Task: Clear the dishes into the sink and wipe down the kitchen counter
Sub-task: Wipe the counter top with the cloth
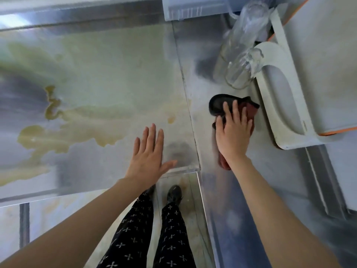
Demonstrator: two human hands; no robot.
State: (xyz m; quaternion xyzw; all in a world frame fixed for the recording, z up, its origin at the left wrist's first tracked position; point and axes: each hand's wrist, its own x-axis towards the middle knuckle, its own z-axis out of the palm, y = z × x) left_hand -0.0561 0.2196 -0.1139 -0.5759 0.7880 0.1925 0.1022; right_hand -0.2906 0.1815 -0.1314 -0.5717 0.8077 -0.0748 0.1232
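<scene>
My right hand (pixel 232 132) presses flat on a dark red cloth (pixel 251 111) lying on the steel counter (pixel 260 171) to the right. Its fingertips touch a small black dish (pixel 217 104) just beyond the cloth. My left hand (pixel 148 153) rests open, palm down, on the left steel counter (pixel 116 84) near its front right corner. A yellowish-brown spill (pixel 54 136) spreads over the left part of that counter. Two clear glasses (pixel 241 72) lie tilted behind the black dish.
A white tray (pixel 286 105) with an orange-edged board (pixel 328 64) on it sits at the right, close to the cloth. A white plastic container (pixel 193 10) stands at the back. My legs and shoes show in the gap between the two counters.
</scene>
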